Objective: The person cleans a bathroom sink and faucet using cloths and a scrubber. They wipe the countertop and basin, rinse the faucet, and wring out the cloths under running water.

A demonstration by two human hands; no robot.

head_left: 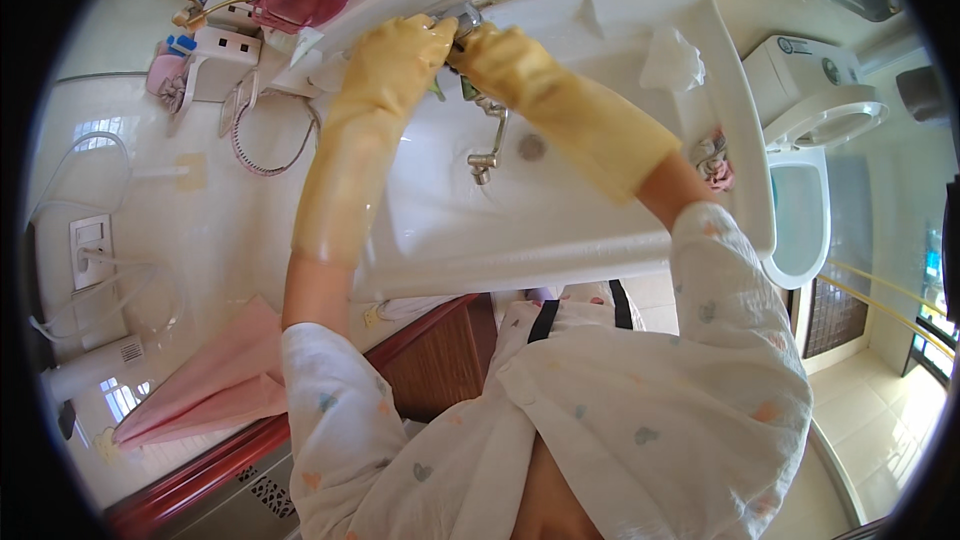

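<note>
Going outward from the hands. Left grip (400,50) and right grip (505,65), both in long yellow rubber gloves (350,150), come together at the chrome metal faucet (463,20). Faucet sits between them, left grip on its left side, right grip on its right. Fingers of both are curled in; can't tell if either is clenched on the faucet body or on the small green item (437,90) just under the hands. That item is mostly hidden, kind unclear.

Below the right grip: jointed chrome spout piece (487,155), round drain (531,147) near it, glossy white washbasin (460,230) around both. Right of the right grip, inside the basin: lumpy white object (672,60). Farther right, pink-and-grey fabric bundle (712,160).

Left of the left grip: translucent pink cup (305,0), then white plastic toothbrush holder (222,55). Well below-left: draped pink cloth (220,380). Far right: white toilet (800,125), bowl open.
</note>
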